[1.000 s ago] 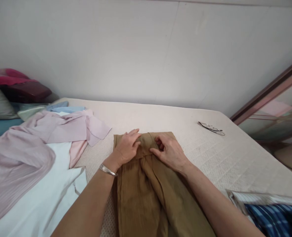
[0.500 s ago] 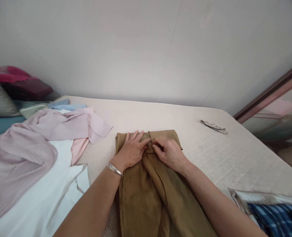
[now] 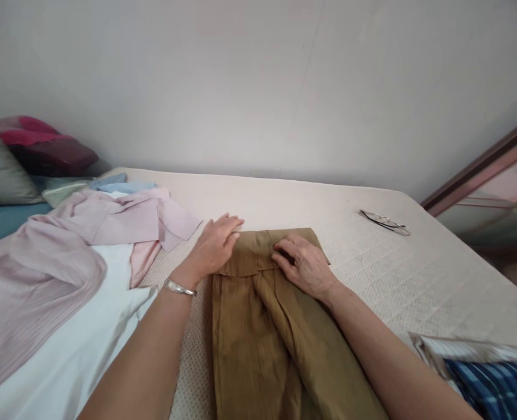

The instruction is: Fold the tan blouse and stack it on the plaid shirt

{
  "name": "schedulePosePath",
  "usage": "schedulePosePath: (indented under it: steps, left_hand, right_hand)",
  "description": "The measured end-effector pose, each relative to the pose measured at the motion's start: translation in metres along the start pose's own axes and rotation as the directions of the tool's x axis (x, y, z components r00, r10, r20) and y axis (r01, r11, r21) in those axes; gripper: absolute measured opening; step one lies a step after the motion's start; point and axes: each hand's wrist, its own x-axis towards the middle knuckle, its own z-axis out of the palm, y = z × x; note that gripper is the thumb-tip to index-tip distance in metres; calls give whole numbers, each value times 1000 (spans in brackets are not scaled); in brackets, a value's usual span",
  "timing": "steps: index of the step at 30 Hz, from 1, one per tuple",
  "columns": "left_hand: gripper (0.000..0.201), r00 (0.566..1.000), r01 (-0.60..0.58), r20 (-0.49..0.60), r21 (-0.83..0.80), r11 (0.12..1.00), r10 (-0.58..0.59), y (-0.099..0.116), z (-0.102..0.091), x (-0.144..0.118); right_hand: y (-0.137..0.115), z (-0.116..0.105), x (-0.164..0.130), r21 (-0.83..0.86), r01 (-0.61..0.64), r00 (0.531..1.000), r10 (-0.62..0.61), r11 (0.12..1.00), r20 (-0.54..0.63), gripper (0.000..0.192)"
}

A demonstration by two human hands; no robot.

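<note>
Olive-brown trousers (image 3: 245, 326) lie lengthwise in front of me, their waistband (image 3: 247, 251) at the far end. My left hand (image 3: 212, 245) is at the waistband's left end, fingers stretched out and holding nothing; a silver bracelet (image 3: 180, 287) circles that wrist. Toward the right half of the waistband rests my right hand (image 3: 304, 262). Its fingers are loosely bent, with a gap between thumb and forefinger, and the tips touch the cloth. Below the waistband the fabric falls in long folds and runs out of view at the bottom.
Pale pink (image 3: 66, 233) and white garments (image 3: 87, 338) are heaped on the left of the mattress (image 3: 258, 198). Eyeglasses (image 3: 384, 222) lie at the right. A blue plaid cloth (image 3: 495, 385) sits at the lower right. A wall (image 3: 241, 87) rises behind the mattress.
My left hand has lifted off the middle of the waistband and moved left to its end. The waistband's left part now lies uncovered and flatter. My right hand has loosened its pinch.
</note>
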Motion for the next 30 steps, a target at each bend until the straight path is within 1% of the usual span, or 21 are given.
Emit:
schedulePosePath:
  steps: [2,3,4,6,8,9,11,12,14,15,17,18,20,22,23,24,25,26,27,28,30]
  left_hand:
    - [49,997,74,-17,98,992,-73,-12,-5,-3]
    - [52,995,102,-6,155,983,-102,-18,-4,-5]
    - [55,992,120,15,216,969,-127,-22,-1,-8]
    - [61,985,139,52,338,931,-166,-26,6,-12]
    - [63,980,143,67,429,892,-189,-25,11,-14]
    - [63,979,145,60,461,875,-193,-23,11,-13]
    - [61,984,146,13,496,856,-175,-16,10,-11]
    - [59,989,137,-20,498,856,-147,-12,9,-9]
    - [53,996,82,-71,474,877,-55,-1,5,-5]
    - [49,998,34,-69,449,893,-3,4,2,-3]
    - [39,998,-52,-9,377,925,60,16,-4,0]
    - [34,998,-67,28,340,938,61,22,-8,1]
    - [24,997,-41,74,282,958,21,34,-19,1]
    - [15,992,-1,122,237,971,-29,43,-28,-1]
    - [15,983,8,177,210,978,-46,47,-30,-2]
    - [22,966,14,252,188,982,-62,50,-31,-4]
    - [30,942,13,329,181,983,-73,52,-29,-5]
    - [33,918,4,388,193,981,-80,53,-26,-6]
    - [29,905,-13,417,221,975,-82,54,-22,-7]
    - [22,903,-35,422,254,967,-78,54,-17,-7]
    - [5,915,-68,400,287,956,-55,51,-10,-7]
  right_hand:
    - [0,1,0,-16,22,998,-23,1000,-60,23]
    - [-1,2,-1,-41,38,997,-40,998,-60,32]
    - [0,5,-2,-71,54,998,-57,996,-29,41]
    - [1,10,-5,-122,77,994,-66,990,89,55]
    - [3,15,-7,-155,67,983,-39,986,177,58]
    - [3,16,-7,-164,60,980,-26,985,199,59]
    - [3,14,-7,-163,45,979,-11,986,201,61]
    - [3,12,-6,-146,38,982,-10,989,187,62]
    - [1,5,-3,-91,30,993,-19,995,117,61]
    - [1,1,-2,-60,25,998,-22,998,59,59]
    - [1,-7,0,-2,24,997,-24,1000,-68,55]
    - [1,-11,2,20,29,992,-27,999,-126,53]
    - [1,-16,3,48,48,978,-37,998,-206,47]
    - [-1,-18,5,61,76,973,-60,995,-224,40]
    - [-3,-18,5,70,98,975,-82,993,-204,36]
    - [-6,-17,5,87,127,979,-111,988,-170,34]
    - [-9,-15,4,111,160,981,-146,981,-129,33]
    - [-12,-13,3,136,192,980,-182,972,-84,35]
    - [-14,-11,2,159,215,977,-212,963,-41,38]
    - [-16,-8,0,176,225,973,-229,958,-2,42]
    - [-18,-2,-3,189,210,973,-225,959,59,49]
